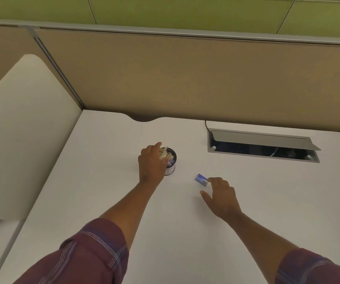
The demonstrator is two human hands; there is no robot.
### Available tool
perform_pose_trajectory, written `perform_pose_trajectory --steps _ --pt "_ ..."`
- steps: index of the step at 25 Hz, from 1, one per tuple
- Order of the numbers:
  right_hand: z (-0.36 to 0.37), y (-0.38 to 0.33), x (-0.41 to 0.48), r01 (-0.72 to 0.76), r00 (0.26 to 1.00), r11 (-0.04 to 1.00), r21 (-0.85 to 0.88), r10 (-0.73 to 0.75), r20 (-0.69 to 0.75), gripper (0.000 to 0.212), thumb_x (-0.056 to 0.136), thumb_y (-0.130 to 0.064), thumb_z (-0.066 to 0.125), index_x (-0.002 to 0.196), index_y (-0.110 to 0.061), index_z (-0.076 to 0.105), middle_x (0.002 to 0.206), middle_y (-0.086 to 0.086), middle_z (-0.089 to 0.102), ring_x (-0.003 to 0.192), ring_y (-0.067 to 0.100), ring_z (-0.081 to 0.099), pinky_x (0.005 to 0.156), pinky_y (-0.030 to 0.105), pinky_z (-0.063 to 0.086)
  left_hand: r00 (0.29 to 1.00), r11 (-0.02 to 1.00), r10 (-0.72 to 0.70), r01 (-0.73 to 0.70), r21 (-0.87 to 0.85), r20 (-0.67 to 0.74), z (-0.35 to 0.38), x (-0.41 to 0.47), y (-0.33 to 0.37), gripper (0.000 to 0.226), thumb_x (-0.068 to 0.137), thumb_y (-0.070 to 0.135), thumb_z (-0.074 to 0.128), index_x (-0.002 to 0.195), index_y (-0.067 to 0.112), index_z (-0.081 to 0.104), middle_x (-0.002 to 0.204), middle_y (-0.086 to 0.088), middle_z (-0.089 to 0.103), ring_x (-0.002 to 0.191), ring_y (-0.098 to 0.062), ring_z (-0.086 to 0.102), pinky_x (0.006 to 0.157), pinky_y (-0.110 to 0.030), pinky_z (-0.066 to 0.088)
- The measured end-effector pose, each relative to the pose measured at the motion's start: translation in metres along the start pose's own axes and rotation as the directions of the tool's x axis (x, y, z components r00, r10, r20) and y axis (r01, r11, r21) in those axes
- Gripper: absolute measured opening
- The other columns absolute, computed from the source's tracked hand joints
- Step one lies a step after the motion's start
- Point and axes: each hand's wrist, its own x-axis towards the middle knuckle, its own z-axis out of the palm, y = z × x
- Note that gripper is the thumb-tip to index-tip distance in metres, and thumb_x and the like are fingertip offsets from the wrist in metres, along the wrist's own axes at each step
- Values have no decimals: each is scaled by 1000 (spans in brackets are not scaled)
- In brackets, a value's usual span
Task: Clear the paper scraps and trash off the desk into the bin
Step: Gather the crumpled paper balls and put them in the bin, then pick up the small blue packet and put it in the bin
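Observation:
A small dark round bin [171, 163] stands on the white desk [185, 232], with crumpled white paper scraps [165, 154] sticking out of its top. My left hand [151, 163] is at the bin's left rim, fingers curled over the scraps; whether it grips them I cannot tell. A small blue and white wrapper [201, 179] lies flat on the desk to the bin's right. My right hand [221, 196] hovers just right of the wrapper, fingers spread, its fingertips at the wrapper's edge, holding nothing.
An open cable hatch [263, 144] with a raised grey lid is set into the desk at the back right, a black cable beside it. A tan partition [185, 78] runs along the back, and a cream side panel [17, 130] borders the desk on the left.

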Motion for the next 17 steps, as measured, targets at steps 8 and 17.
perform_pose_trajectory --steps 8,17 --pt "3 21 -17 -68 997 998 0 68 38 52 95 -54 51 136 -21 50 137 -1 54 123 26 52 97 42 43 997 999 35 -36 23 63 11 -4 -2 77 80 48 77 144 23 42 146 -2 52 135 -29 45 106 -48 42" --pt "1 10 -3 -47 997 999 9 47 54 48 97 -48 51 137 -21 49 136 1 54 120 26 53 95 41 44 987 993 -120 121 -3 104 10 -42 -34 114 67 67 80 154 23 21 158 -4 37 146 -29 32 115 -54 33"
